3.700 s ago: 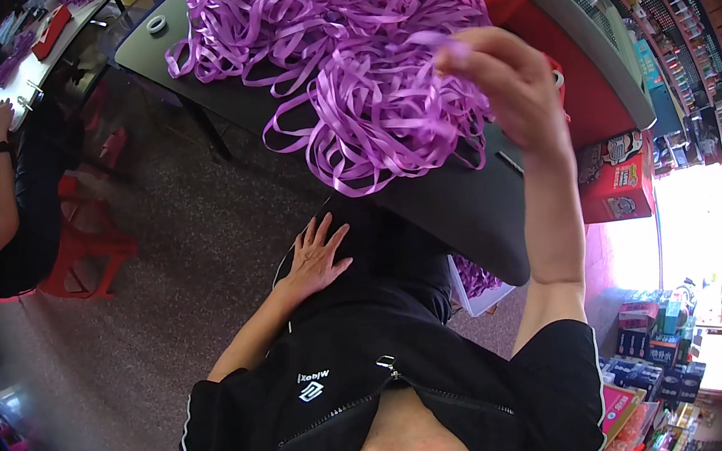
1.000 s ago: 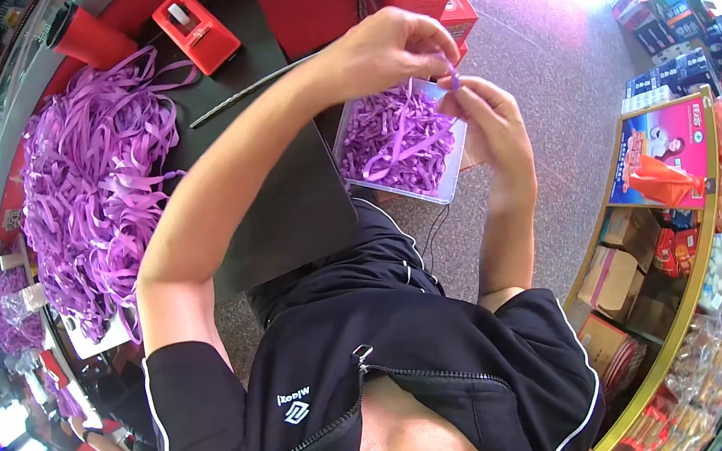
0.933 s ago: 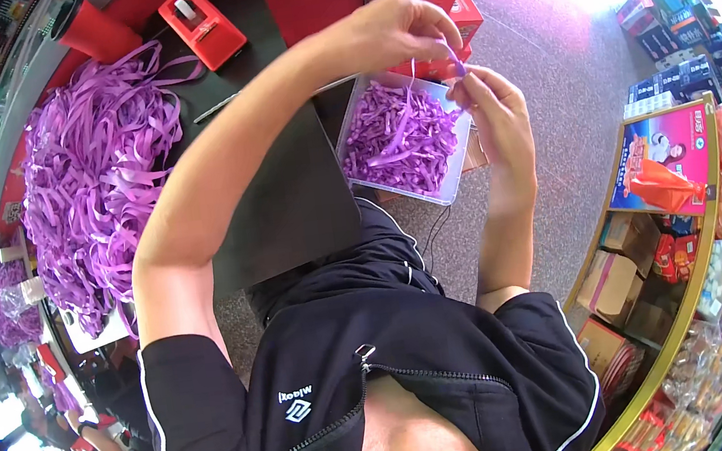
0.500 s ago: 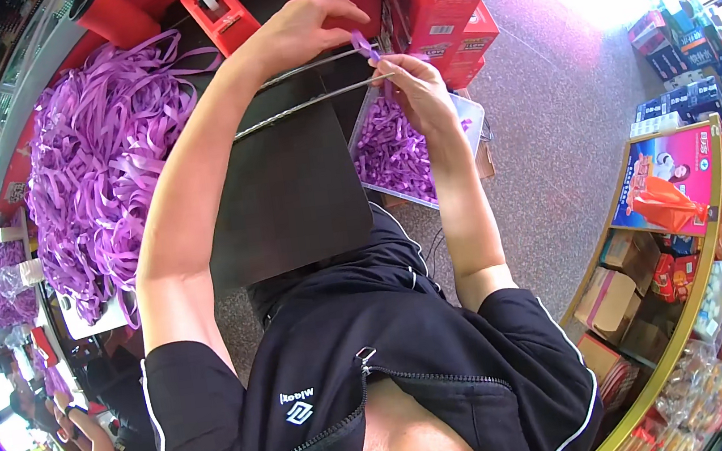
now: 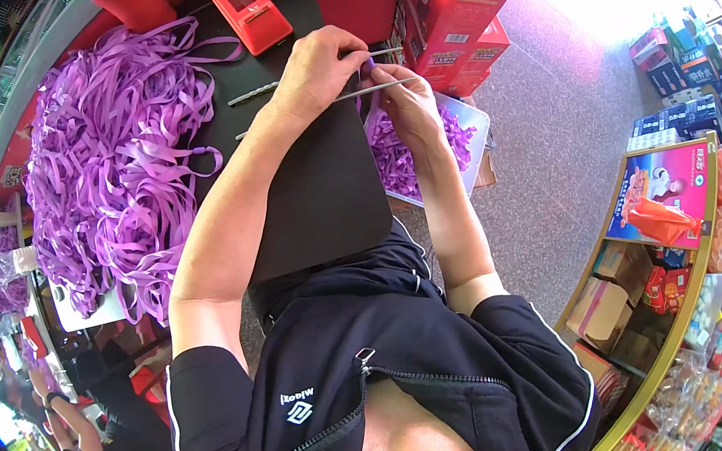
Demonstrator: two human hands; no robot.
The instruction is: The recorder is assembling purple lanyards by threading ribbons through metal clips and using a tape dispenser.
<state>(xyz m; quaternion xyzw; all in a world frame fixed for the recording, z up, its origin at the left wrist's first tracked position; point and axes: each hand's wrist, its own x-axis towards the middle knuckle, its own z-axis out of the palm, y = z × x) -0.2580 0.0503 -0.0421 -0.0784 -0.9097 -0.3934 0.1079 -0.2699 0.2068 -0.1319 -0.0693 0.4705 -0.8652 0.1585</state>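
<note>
My left hand and my right hand meet at the right edge of a dark tabletop. Between their fingertips is a small bit of purple ribbon, with both hands closed on it. Two thin metal rods run nearly parallel across the table, their ends jutting past its edge beside my fingers. My left hand and wrist cover parts of both rods. Beneath my right hand, a pale plastic bin holds many short purple ribbon pieces.
A big tangled heap of purple ribbons lies on the left. Beyond my hands are a red tape dispenser and red printed boxes. A goods shelf stands at right; another person is at the lower left.
My left hand has come down and right, and its fingers have closed at the ribbon by my right hand. My right hand has dropped slightly. The view has shifted a little.
</note>
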